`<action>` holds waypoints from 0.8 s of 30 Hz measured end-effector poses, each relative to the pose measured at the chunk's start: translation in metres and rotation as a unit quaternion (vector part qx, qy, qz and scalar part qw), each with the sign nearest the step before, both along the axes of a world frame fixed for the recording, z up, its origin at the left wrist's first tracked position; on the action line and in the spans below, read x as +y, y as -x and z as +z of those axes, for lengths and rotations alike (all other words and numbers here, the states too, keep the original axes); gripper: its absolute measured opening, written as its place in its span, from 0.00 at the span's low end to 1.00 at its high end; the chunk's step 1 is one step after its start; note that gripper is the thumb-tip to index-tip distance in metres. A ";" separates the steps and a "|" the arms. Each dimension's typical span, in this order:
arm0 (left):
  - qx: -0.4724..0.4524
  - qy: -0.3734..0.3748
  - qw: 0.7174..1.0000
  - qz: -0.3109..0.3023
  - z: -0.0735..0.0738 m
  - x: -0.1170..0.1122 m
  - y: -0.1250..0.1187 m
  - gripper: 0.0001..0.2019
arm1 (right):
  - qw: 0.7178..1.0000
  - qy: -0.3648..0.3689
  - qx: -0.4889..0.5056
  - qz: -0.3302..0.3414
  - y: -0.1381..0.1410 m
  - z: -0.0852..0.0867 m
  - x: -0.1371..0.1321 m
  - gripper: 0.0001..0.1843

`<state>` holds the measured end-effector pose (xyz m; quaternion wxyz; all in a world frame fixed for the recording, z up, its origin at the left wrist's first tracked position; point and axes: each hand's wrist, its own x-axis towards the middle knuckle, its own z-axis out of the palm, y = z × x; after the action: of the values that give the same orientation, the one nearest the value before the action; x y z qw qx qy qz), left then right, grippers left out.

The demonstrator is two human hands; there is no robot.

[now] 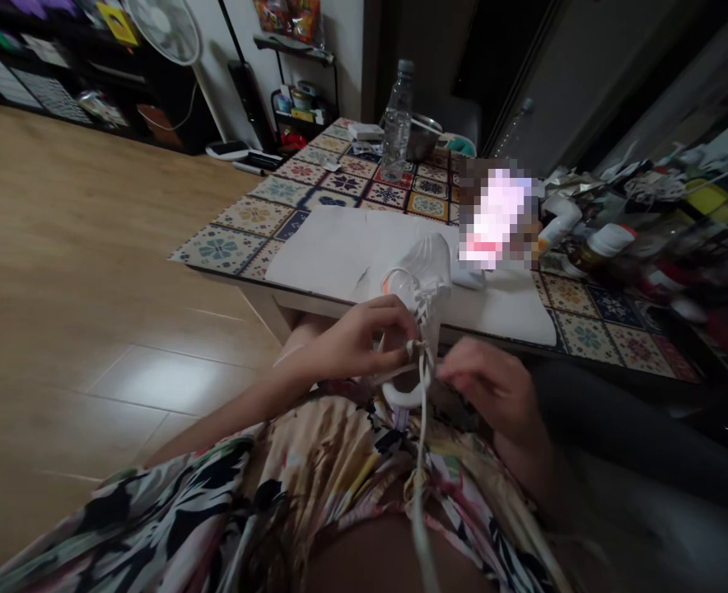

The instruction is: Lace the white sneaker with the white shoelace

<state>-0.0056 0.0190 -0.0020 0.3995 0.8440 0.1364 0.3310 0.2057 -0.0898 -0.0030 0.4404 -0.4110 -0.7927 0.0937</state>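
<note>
A white lace-up shoe (433, 259) rests with its toe on the table edge and its heel opening towards my body. A pale shoelace (424, 436) runs from its upper eyelets and hangs down over my lap. My left hand (380, 333) is at the left side of the shoe, thumb and fingers pinched on the lace near the eyelets. On the other side, my right hand (491, 383) is closed with bent fingers close to the shoe's edge. What its fingertips hold is blurred. Other laces criss-cross the shoe's front.
White paper (339, 239) covers part of the patterned table (216, 247). A lit, pixelated screen (497, 218) stands behind the shoe. A plastic bottle (397, 123), a metal bowl (424, 136) and a white-capped jar (604, 243) are further back. Wooden floor (92, 247) lies left.
</note>
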 end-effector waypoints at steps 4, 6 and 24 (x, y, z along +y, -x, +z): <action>-0.006 0.004 1.000 -0.027 -0.001 -0.002 -0.003 0.01 | 0.999 -0.001 -0.032 -0.044 0.013 -0.005 0.019 0.09; -0.012 0.010 0.999 -0.046 -0.001 0.001 -0.002 0.01 | 0.998 -0.020 -0.048 -0.043 0.016 -0.008 0.023 0.08; -0.304 0.124 0.944 0.013 0.007 0.002 0.044 0.32 | 0.910 -0.073 0.397 0.096 -0.011 0.009 0.001 0.15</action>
<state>-0.0497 0.0207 0.0052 0.5191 0.6451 0.0594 0.5576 0.2167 -0.0891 0.0062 0.7364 -0.2282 -0.5928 0.2330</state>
